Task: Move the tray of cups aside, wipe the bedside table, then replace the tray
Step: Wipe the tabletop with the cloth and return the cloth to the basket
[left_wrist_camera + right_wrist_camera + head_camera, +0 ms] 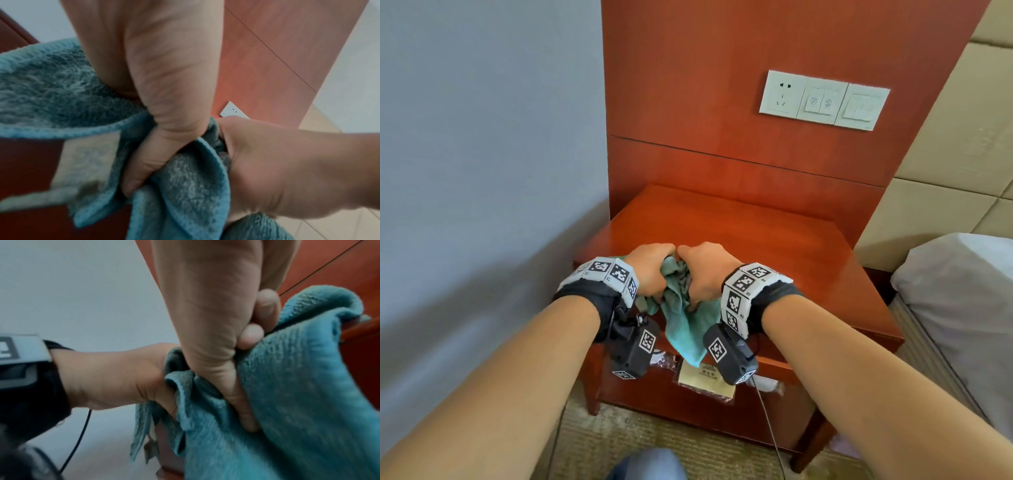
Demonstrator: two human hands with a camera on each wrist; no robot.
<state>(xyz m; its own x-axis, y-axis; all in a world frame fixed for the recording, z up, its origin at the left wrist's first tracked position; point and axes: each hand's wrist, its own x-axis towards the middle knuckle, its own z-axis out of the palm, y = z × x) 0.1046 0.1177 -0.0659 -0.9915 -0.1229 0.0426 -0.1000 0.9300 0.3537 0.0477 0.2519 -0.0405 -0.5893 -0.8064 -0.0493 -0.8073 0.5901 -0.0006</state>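
Both fists, left hand [650, 270] and right hand [705, 270], bunch the teal cloth [685, 325] over the bedside table [774, 246]'s near edge; wiping's next, so press it flat.

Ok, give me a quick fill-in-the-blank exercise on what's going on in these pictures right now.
1. Both hands grip a teal terry ____.
2. The left hand and right hand hold it over the reddish-brown wooden bedside ____.
3. On the wooden wall panel sits a white socket and ____ plate.

Missing words: cloth; table; switch.
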